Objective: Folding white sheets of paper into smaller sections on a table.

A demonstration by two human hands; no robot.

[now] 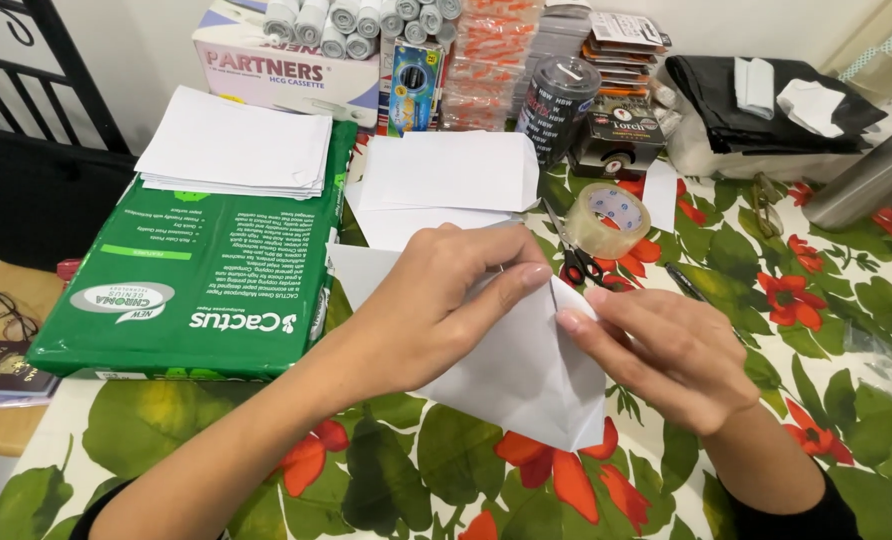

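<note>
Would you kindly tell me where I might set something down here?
Bare floral tablecloth shows right of the tape roll, and along the near edge below the green paper ream. The back, around the scissors and boxes, is crowded.

- Two bare hands press a folded white paper sheet (526, 375) onto a floral tablecloth (816, 300); the left hand (446, 305) lies flat over the fold, the right hand (666, 355) pinches its edge.
- A green paper ream pack (206, 270), topped with loose white sheets (236, 145), lies just beside the left hand.
- Behind the hands: a clear tape roll (606, 218) and red-handled scissors (571, 255).
</note>
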